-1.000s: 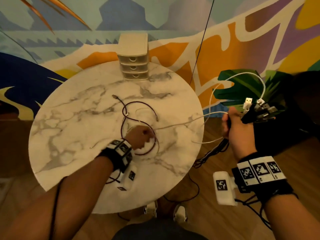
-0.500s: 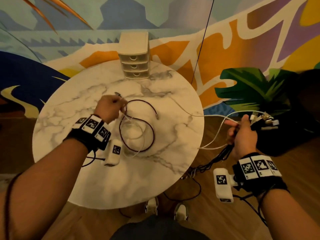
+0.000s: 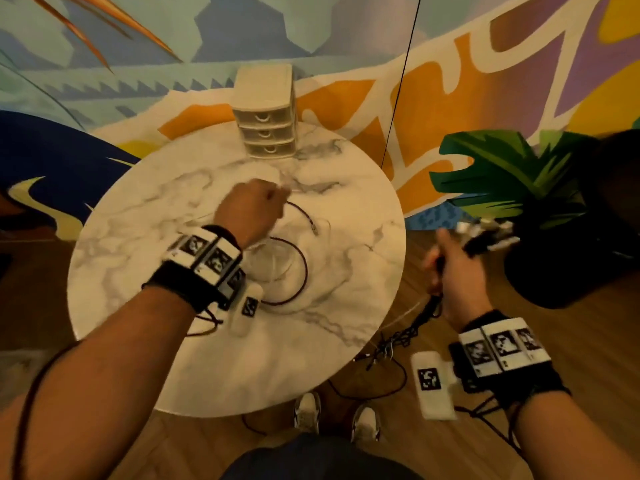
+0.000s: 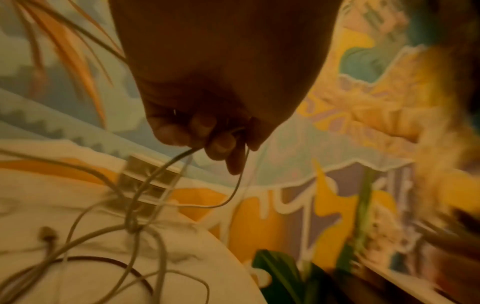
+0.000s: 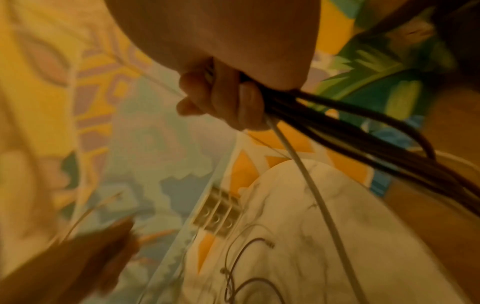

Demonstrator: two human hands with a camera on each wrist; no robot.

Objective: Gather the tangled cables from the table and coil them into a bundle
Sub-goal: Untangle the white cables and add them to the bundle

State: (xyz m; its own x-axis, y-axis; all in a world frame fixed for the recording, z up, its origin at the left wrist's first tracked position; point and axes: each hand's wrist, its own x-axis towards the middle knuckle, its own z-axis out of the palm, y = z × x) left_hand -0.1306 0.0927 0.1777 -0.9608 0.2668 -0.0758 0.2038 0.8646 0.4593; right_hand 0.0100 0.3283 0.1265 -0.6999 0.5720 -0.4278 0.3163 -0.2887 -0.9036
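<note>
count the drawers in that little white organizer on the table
3, stacked one above another in the white drawer unit at the far edge of the marble table: top, middle, bottom. Each shows a curved handle, and all look closed.

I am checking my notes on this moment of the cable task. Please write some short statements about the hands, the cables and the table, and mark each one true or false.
1. The left hand grips thin pale cables above the marble table. True.
2. The right hand is empty. False: it holds a bundle of cables, mostly dark, beside the table.
3. A dark red cable lies in a loop on the table. True.
4. The small drawer unit stands on the floor. False: it stands at the far edge of the table.
5. All cables are already off the table. False: the dark red cable and some pale ones remain there.
</note>
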